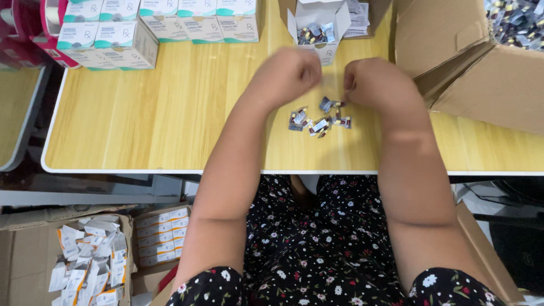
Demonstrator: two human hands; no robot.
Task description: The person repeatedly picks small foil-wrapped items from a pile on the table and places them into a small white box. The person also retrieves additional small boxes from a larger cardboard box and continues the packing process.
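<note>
Hovering over the smooth pale wooden table (170, 113), the left hand (289, 73) and right hand (377, 82) are curling into loose fists, possibly pinching something unseen, just above glinting foil capsule packets (320, 120) lying scattered near a small open white carton (318, 28).

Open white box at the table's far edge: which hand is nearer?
Left. The left hand sits just below the box's front left corner, almost touching; the right hand is below and right of it, slightly farther off.
</note>
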